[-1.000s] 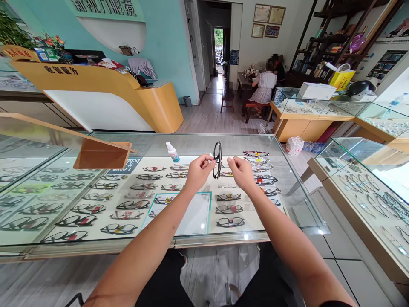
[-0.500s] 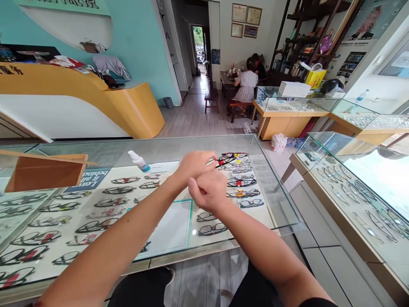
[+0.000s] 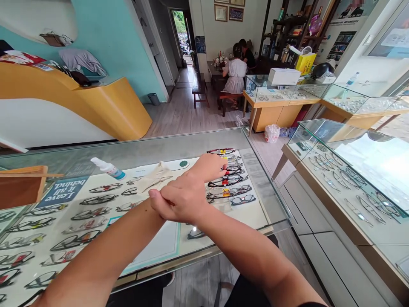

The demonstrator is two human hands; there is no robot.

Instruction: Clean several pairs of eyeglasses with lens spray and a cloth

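Note:
My right hand (image 3: 182, 197) is closed around my left forearm just behind the wrist, its thumb toward the left. Beyond it my left hand (image 3: 211, 165) reaches forward over the glass showcase (image 3: 134, 147), palm down. Its fingers show only in part, loosely bent and apart, with nothing visible in them. Below and right of that hand are rows of eyeglasses (image 3: 228, 181) with coloured tags. A beige cloth (image 3: 155, 177) lies to its left. Farther left, a white spray bottle (image 3: 108, 168) with a blue base lies tilted in view. A white, teal-edged sheet (image 3: 156, 245) is partly covered by my arms.
At the left edge is a wooden-framed brown panel (image 3: 22, 185), near a blue printed card (image 3: 64, 192). A second glass showcase (image 3: 345, 179) stands on the right. Behind are a yellow counter (image 3: 128, 111), a bench (image 3: 200, 91) and two people seated at a table.
My right hand has slid back along my left arm from the hand to the forearm. The view has shifted down and right, and the beige cloth shows more fully.

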